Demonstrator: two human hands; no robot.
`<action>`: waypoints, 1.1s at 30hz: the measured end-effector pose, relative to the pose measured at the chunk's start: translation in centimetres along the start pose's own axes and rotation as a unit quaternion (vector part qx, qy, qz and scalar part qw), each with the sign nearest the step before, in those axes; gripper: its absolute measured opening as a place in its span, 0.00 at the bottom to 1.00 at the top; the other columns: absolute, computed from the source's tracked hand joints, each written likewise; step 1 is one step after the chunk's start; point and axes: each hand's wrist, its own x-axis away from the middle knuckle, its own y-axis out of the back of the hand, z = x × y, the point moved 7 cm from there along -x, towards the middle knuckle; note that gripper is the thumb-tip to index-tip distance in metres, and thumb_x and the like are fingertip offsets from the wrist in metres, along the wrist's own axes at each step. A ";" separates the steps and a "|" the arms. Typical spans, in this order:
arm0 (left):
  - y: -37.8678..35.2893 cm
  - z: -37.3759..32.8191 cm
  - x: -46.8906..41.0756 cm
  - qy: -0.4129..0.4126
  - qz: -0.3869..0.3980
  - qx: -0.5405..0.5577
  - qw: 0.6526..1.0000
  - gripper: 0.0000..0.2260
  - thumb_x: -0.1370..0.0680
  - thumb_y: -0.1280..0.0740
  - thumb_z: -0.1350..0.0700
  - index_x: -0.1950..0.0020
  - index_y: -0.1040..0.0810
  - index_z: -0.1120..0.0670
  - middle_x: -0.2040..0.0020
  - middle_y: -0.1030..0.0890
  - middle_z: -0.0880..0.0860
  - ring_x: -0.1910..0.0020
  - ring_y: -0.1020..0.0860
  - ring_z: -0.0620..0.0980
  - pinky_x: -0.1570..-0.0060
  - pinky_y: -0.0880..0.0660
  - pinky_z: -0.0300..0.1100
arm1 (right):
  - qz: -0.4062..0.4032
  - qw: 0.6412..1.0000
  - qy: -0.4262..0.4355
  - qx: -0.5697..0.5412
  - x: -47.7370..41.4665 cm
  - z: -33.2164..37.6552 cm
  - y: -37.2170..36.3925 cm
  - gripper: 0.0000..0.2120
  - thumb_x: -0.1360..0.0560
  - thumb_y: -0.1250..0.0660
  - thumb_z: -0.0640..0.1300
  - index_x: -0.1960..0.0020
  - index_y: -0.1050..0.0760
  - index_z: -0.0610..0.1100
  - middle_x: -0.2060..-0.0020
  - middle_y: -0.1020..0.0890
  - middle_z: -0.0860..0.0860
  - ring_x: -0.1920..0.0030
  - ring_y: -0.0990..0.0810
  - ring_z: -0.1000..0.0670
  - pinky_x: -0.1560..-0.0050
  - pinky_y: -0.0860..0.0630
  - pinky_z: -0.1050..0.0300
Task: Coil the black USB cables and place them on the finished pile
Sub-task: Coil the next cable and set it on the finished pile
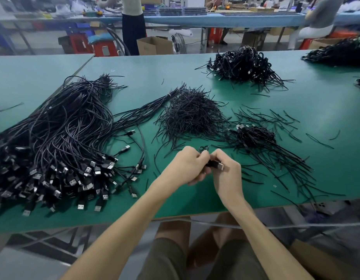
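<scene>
Both my hands meet above the green table's front edge around one coiled black USB cable. My left hand grips the coil, and my right hand pinches it beside the silver plug that sticks out to the right. A small black loop shows above my fingers. A big heap of uncoiled USB cables lies at the left, plugs toward me. A small pile of coiled cables lies just right of my hands. A larger pile of coiled cables sits at the back.
A mound of thin black twist ties lies in the middle, with loose ties scattered to the right. Another dark cable heap is at the far right. People work at a bench behind; cardboard boxes and stools stand on the floor.
</scene>
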 end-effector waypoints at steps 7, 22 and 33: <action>-0.9 0.3 1.1 0.016 0.089 0.186 0.978 0.24 0.14 0.43 0.46 0.64 0.20 0.55 0.73 0.23 0.51 0.80 0.29 0.50 0.79 0.39 0.35 | -0.051 0.984 0.081 0.148 0.3 0.9 0.4 0.10 0.29 0.37 0.31 0.61 0.31 0.45 0.67 0.25 0.50 0.67 0.29 0.48 0.66 0.27 0.45; 1.5 -2.1 0.4 -0.199 -0.048 -0.114 0.972 0.11 0.19 0.31 0.50 0.40 0.27 0.50 0.46 0.19 0.45 0.46 0.21 0.48 0.44 0.25 0.50 | -0.024 0.999 -0.015 0.036 0.2 0.7 0.6 0.15 0.22 0.40 0.26 0.61 0.23 0.40 0.70 0.19 0.52 0.70 0.23 0.56 0.66 0.29 0.70; 0.2 -3.9 -0.2 -0.223 -0.127 -0.368 0.894 0.16 0.14 0.47 0.43 0.55 0.31 0.51 0.56 0.30 0.47 0.51 0.26 0.52 0.62 0.30 0.49 | -0.033 0.997 -0.043 -0.054 0.0 0.0 1.0 0.15 0.23 0.41 0.25 0.61 0.24 0.41 0.72 0.20 0.51 0.72 0.25 0.52 0.69 0.31 0.65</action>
